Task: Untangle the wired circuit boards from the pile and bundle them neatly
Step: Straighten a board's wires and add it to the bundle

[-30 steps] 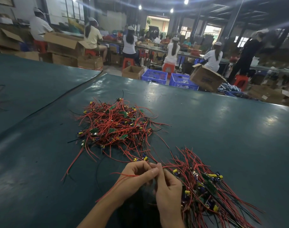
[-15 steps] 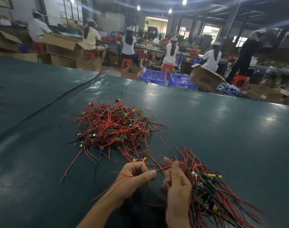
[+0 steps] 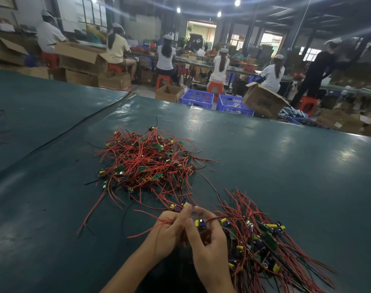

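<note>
A tangled pile of small green circuit boards with red and black wires (image 3: 146, 166) lies in the middle of the dark green table (image 3: 286, 170). A second heap of wired boards (image 3: 262, 237), its wires fanned toward the lower right, lies by my right hand. My left hand (image 3: 167, 233) pinches red wires of one wired board (image 3: 200, 223) near the table's front. My right hand (image 3: 208, 242) curls round the same board, whose yellow and blue parts show between its fingers. Both hands touch each other.
Loose red wire ends trail left of my hands (image 3: 91, 212). A seam with a black cable (image 3: 74, 130) crosses the table at left. Beyond the far edge stand cardboard boxes (image 3: 262, 100), blue crates (image 3: 197, 98) and seated workers (image 3: 220, 66).
My hands have drawn together again. The board with yellow and blue parts has come up between my right fingers, and the red wire no longer stretches between the hands.
</note>
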`<action>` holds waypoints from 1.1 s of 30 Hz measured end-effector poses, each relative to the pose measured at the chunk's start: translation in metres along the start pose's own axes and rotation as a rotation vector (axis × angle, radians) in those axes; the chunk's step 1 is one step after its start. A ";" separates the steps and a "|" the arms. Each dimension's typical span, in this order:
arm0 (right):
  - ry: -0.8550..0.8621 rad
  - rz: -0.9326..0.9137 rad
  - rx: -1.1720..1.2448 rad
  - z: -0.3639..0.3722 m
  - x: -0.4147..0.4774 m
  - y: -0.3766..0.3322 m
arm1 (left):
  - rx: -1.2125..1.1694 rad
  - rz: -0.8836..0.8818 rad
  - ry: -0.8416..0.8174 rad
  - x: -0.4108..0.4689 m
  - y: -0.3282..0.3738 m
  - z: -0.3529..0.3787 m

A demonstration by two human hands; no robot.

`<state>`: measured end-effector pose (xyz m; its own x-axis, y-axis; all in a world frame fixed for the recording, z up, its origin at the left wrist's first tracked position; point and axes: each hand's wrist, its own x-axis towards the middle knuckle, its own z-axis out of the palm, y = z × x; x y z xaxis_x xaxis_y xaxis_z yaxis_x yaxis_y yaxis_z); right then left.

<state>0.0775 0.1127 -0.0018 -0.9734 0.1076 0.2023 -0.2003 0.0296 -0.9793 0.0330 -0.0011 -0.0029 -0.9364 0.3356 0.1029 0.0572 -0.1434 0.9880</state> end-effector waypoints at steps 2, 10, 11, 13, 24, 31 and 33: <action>0.008 0.005 -0.060 0.001 0.000 0.004 | -0.020 0.017 -0.012 0.001 -0.001 -0.001; 0.036 0.063 0.041 0.001 0.001 -0.001 | 0.088 0.052 -0.077 0.001 -0.003 0.001; 0.058 0.065 0.057 0.001 0.002 -0.003 | 0.104 0.053 -0.061 0.001 -0.002 0.002; 0.104 0.036 0.050 0.001 0.003 -0.005 | 0.100 0.052 -0.029 0.002 -0.002 0.003; 0.528 0.113 0.283 -0.033 0.011 -0.005 | -0.033 0.087 0.500 0.007 0.011 -0.034; 0.451 0.028 0.242 -0.015 0.011 -0.004 | -0.186 -0.133 -0.032 0.000 0.011 -0.017; 0.441 0.015 0.214 -0.016 0.011 -0.002 | -0.201 -0.215 -0.202 -0.005 0.014 -0.013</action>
<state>0.0691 0.1294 0.0029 -0.8457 0.5185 0.1265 -0.2498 -0.1751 -0.9523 0.0335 -0.0172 0.0089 -0.8309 0.5528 -0.0642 -0.2219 -0.2234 0.9491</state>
